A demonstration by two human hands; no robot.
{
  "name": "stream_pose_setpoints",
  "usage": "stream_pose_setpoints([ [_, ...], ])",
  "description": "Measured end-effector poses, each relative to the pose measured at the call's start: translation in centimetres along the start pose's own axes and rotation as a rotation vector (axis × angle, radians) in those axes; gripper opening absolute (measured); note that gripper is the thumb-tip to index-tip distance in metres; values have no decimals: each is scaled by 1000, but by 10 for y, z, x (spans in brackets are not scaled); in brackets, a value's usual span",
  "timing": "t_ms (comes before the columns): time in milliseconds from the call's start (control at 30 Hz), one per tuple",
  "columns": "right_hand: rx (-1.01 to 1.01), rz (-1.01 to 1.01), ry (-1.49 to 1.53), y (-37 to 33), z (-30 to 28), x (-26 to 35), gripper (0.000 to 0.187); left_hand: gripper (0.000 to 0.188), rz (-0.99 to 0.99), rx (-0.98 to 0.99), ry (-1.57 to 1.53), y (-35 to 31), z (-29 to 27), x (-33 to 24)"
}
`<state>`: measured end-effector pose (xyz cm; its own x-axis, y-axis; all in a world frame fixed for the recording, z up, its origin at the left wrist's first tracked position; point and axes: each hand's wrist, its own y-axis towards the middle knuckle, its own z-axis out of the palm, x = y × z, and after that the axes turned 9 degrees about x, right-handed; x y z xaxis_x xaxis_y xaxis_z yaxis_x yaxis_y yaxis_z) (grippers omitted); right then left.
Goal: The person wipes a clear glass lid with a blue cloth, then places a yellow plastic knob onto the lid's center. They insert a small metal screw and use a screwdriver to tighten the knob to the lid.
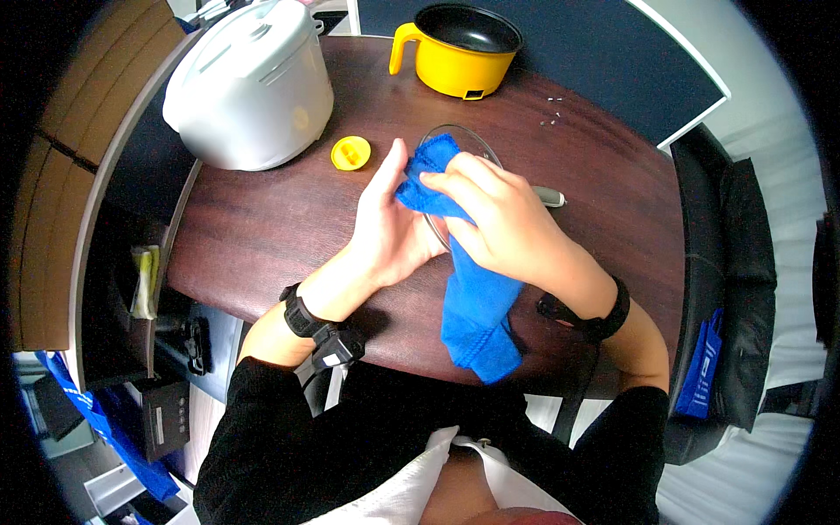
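Note:
A round clear glass lid (477, 145) is held up over the table. My left hand (389, 232) supports it from the left, thumb stretched upward and fingers passing under the glass, partly hidden. Bunched in my right hand (512, 219) is a blue cloth (481, 306), pressed against the lid's face. The cloth's long end hangs down toward the table's near edge. To the left of the lid lies a small round yellow knob (351, 154). Just beyond my right hand, a grey-white handle end (550, 197) shows; the rest of that tool is hidden.
A white rice cooker (254, 92) stands at the back left of the dark wooden table (262, 227). At the back is a yellow pot (464, 66) with a black inside and its handle to the left. Small white bits (551, 112) lie at the far right.

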<state>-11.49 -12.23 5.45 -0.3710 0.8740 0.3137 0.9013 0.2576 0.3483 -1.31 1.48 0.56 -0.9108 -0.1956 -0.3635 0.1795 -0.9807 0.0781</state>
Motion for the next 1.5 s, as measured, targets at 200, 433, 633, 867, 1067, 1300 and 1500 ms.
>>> stream_pose_setpoints([
  [200, 60, -35, -27, -22, 1, 12, 46, 74, -30, -34, 30, 5, 10, -1],
  [433, 117, -11, -122, -34, 0, 19, 44, 71, -45, 51, 54, 6, 10, -2],
  [633, 104, 22, -116, -54, -2, 7, 39, 69, -20, 131, 91, 5, 15, -9],
  [867, -49, 181, -124, -62, -14, -9, 35, 76, 8, 194, 46, 4, 4, -14],
  [1067, -280, 260, -5, -50, -13, -37, 31, 57, 29, 81, 180, 4, 7, -7],
  [1300, -456, 180, -82, -15, -20, -44, 32, 44, 133, 42, 328, 1, 13, -9],
  [1500, -464, 79, -201, 7, -27, -32, 36, 45, 133, -18, 434, 1, 16, -7],
])
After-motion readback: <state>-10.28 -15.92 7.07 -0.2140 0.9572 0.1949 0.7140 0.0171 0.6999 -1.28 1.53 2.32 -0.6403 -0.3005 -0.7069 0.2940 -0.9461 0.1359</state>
